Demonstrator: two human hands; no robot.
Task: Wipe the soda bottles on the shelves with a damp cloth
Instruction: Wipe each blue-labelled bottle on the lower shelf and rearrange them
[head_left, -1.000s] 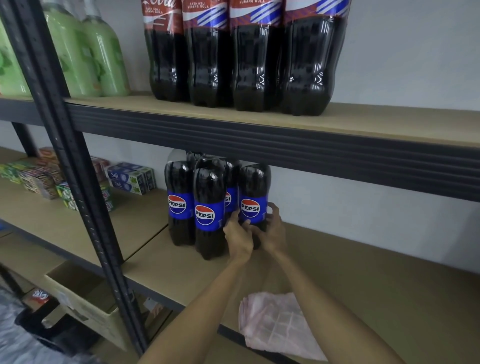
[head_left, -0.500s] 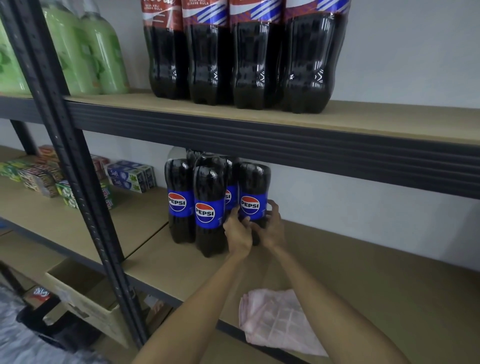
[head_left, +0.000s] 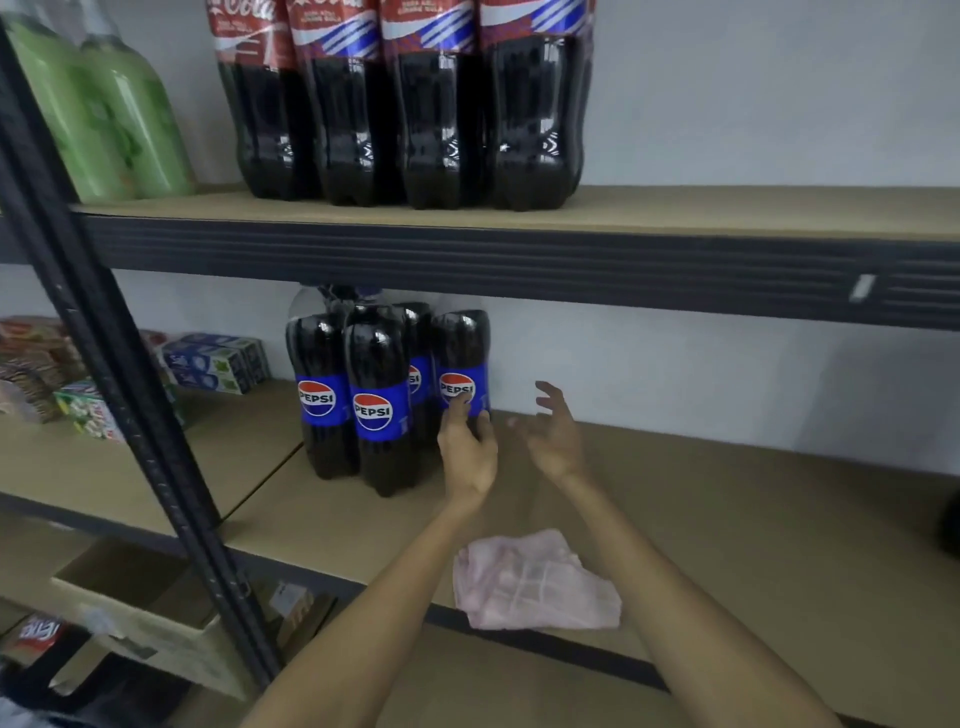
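Note:
Several dark Pepsi bottles (head_left: 376, 374) with blue labels stand clustered on the middle shelf (head_left: 753, 519). My left hand (head_left: 465, 452) grips the rightmost Pepsi bottle (head_left: 460, 348) low on its label, thumb on the front and fingers round its right side. Just to the right, my right hand (head_left: 553, 436) hovers off the bottle with its fingers spread, holding nothing. A crumpled pink cloth (head_left: 535, 582) lies on the shelf's front edge, between my forearms. Several large cola bottles (head_left: 441, 114) with red labels stand on the upper shelf.
Green bottles (head_left: 119, 114) stand at the upper left. A black upright post (head_left: 130, 405) crosses the left side. Small cartons (head_left: 213, 358) and snack boxes sit on the left shelf. A cardboard box (head_left: 130, 613) rests below. The upper shelf's dark beam (head_left: 571, 265) hangs over the Pepsi bottles.
My right hand has let go of the rightmost Pepsi bottle and moved away to the right, fingers opening. My left hand stays on the bottle. The cloth has not moved.

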